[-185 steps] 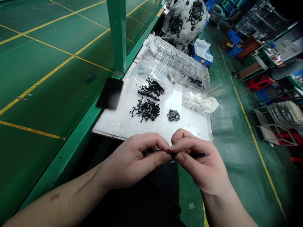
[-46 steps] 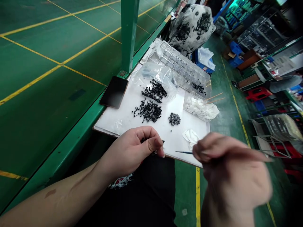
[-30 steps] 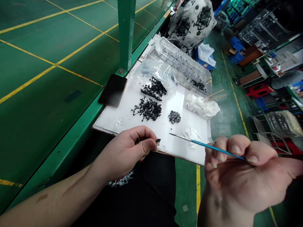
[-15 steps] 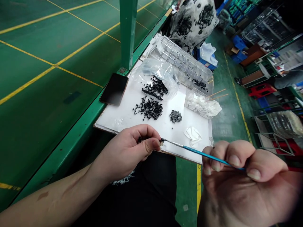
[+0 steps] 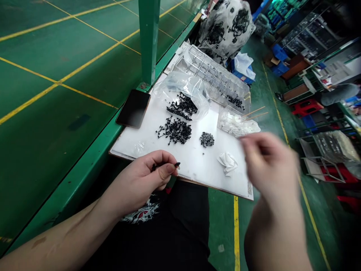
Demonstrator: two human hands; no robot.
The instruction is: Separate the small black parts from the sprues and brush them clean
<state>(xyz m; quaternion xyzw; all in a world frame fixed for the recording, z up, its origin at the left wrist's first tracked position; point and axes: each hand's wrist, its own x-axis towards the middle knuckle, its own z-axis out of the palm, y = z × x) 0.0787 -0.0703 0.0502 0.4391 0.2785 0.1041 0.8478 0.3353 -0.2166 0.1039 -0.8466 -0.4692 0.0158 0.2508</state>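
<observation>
The left hand (image 5: 137,186) pinches a small black plastic part (image 5: 166,165) between thumb and fingers, just over the near edge of the white board (image 5: 194,177). The blurred right hand (image 5: 267,165) hovers at two o'clock above the board's right edge; whether it holds anything, I cannot tell. A heap of black branched parts (image 5: 175,130) lies at twelve o'clock, with open board between. The print on the dark shirt (image 5: 142,215) is unreadable.

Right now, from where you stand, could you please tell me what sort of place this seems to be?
It looks like a factory assembly workshop: small black plastic parts lie heaped on a white board, beside a clear compartment tray, on a long green workbench, above a green floor marked with yellow lines.
</observation>
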